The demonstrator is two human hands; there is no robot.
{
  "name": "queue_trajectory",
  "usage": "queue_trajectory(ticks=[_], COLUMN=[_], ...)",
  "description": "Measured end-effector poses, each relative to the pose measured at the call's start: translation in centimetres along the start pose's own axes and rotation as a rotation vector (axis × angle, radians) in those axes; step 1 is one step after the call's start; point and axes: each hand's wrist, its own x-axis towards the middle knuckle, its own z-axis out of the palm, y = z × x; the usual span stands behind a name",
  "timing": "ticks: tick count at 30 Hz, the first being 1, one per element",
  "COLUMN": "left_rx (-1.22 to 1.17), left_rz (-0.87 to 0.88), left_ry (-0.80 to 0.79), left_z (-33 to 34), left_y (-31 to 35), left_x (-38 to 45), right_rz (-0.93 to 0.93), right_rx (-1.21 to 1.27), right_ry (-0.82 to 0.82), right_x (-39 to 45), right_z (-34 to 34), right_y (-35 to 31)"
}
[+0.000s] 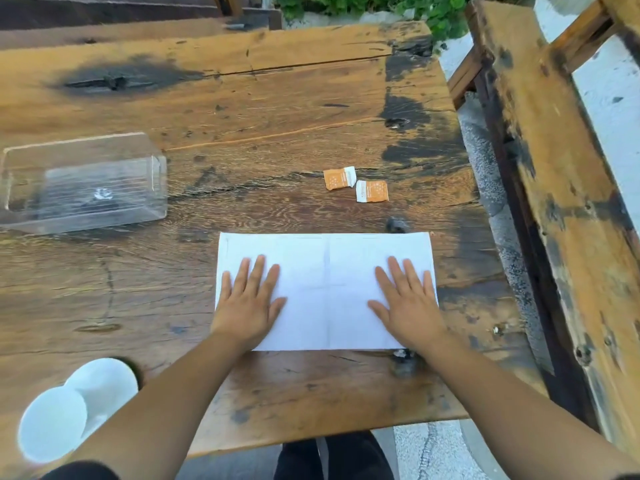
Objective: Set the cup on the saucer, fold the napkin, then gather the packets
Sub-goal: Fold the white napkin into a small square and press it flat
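A white napkin (pixel 327 271) lies flat and unfolded on the wooden table (pixel 242 116), with crease lines crossing its middle. My left hand (pixel 249 299) presses flat on its left part, fingers spread. My right hand (pixel 407 299) presses flat on its right part in the same way. Two orange packets (pixel 356 185) lie side by side just beyond the napkin's far edge. At the near left, a white cup (pixel 52 424) stands on a white saucer (pixel 107 382), partly hidden by my left forearm.
A clear plastic box (pixel 83 181) sits on the table's left side. A wooden bench (pixel 554 168) runs along the right, across a narrow gap. Green plants (pixel 381 5) grow beyond the far edge. The table's near edge lies just below my forearms.
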Motion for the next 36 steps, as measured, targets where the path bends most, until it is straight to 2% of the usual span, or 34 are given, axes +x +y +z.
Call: queue_trajectory(ticks=[3,5,7,10,13,16,18,20,22,27,30,34,36], left_rx=[-0.041,-0.067,-0.089,-0.093,-0.092,-0.101,-0.115,-0.132,-0.151,-0.209,-0.296,-0.467,-0.522], left_rz=[-0.046,-0.087,-0.137,-0.154,-0.143,-0.122,-0.109,-0.102,-0.090,-0.092,-0.110,-0.203,-0.228], left_ry=[-0.012,-0.031,-0.040,-0.051,-0.043,-0.037,-0.040,-0.036,-0.032,-0.050,-0.045,0.074,0.137], left_z=[0.9,1.2,1.3,1.6,1.7,1.7,1.6,1.5,1.5,2.3,2.4,2.4,2.6], left_y=[1.1,2.2,3.0,3.4,3.1,2.8,2.6,2.5,2.4,2.1,1.8,1.2,1.0], left_x=[-1.6,-2.4,-3.0,-3.3,-3.2,-3.2,-3.4,-3.9,-4.9,-8.0,-9.7,-12.5,-14.4], right_rz=[-0.040,0.129,0.411,0.702,0.828,0.854,0.839,0.751,0.581,0.144,0.011,-0.015,-0.013], right_rx=[-0.012,0.095,0.269,0.469,0.759,1.082,1.123,1.018,0.869,0.465,0.318,0.356,0.348], right_ry=[-0.033,0.002,0.072,0.003,-0.090,-0.070,-0.011,0.100,0.203,0.275,0.249,0.172,0.081], right_x=[-0.5,-1.3,-2.2,-3.1,-2.8,-2.9,-3.5,-4.2,-4.8,-4.9,-3.6,-1.6,-0.9], right_z=[-0.6,-1.3,-2.2,-3.6,-4.6,-5.8,-7.2,-9.0,-11.5,-15.8,-14.4,-9.8,-7.1], right_y=[2.3,2.5,2.3,2.8,3.5,4.0,4.5,4.7,3.6,-5.4,-11.9,-18.7,-21.6])
